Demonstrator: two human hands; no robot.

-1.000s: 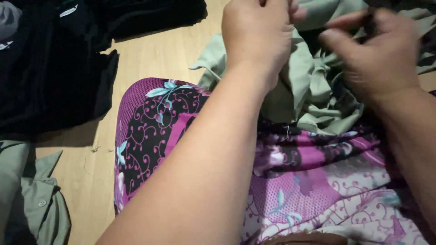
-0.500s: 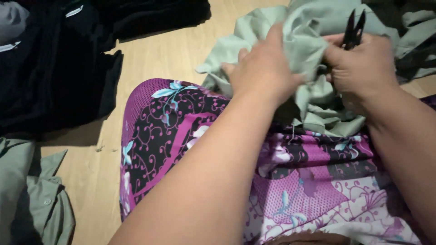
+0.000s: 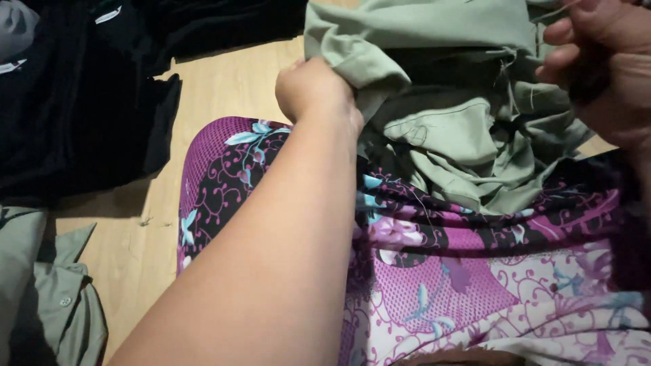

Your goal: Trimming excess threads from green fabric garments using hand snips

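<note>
**Sage-green cloth gripped over a patterned lap**

Sage-green garment [image 3: 447,129], crumpled and showing loose thread ends, lies bunched on the person's lap, which is covered in purple floral fabric [image 3: 475,271]. The left hand [image 3: 315,91] is clenched on a folded edge of the garment at its left side, knuckles facing the camera. The right hand [image 3: 603,68] sits at the garment's upper right edge with fingers curled; something dark seems to be tucked in its palm, but the view is too cut off to tell what it is or whether the fingers pinch the cloth. Left of the garment, bare wooden floor [image 3: 224,88] shows. Beyond that floor strip, farther left, lies a heap of black clothing [image 3: 74,102]. Below the black heap, at the lower left, rests another grey-green buttoned shirt [image 3: 61,312].
</note>
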